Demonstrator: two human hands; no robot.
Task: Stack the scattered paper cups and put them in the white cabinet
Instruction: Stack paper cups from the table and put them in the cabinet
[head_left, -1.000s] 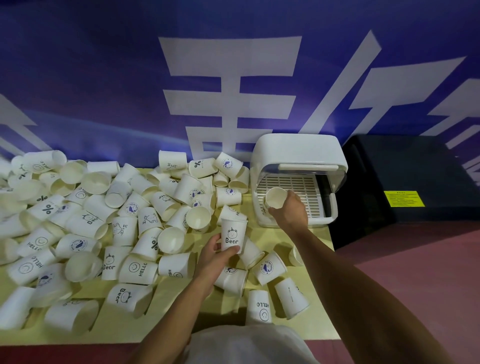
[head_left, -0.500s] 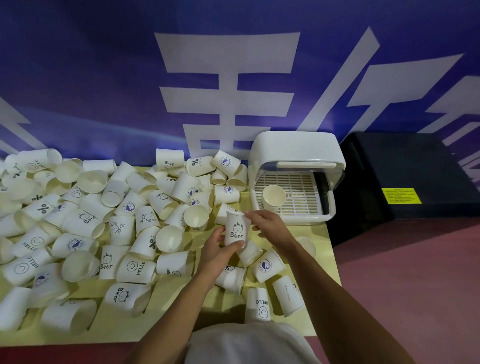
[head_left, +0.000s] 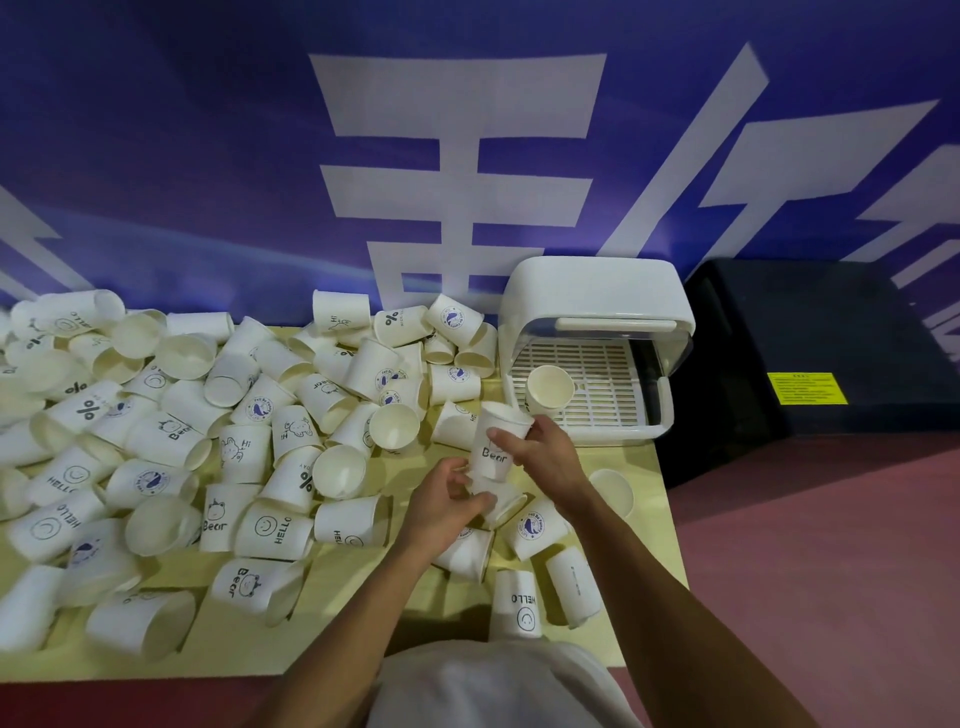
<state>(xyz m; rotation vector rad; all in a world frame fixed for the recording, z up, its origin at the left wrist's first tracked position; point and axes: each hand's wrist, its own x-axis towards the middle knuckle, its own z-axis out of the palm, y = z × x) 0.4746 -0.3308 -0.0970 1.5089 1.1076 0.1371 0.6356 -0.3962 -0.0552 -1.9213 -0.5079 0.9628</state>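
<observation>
Yellow table (head_left: 337, 639) lies strewn with paper cups (head_left: 244, 415) across its left and middle, while near its right edge the left hand (head_left: 441, 504) curls round the Bear cup (head_left: 493, 452) at its base and the right hand (head_left: 550, 457) pinches its rim, just before the white cabinet (head_left: 592, 291) at the far right corner.

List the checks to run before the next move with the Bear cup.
1. Right hand grips the Bear cup: ok.
2. Left hand, fingers curled at that cup's base: cannot tell which cup it holds.
3. White cabinet open at the front: ok.
4. Free room on its rack: ok, only a single cup stands there, at the front left.
5. Scattered cups stacked: not ok, they lie loose across the table.
</observation>
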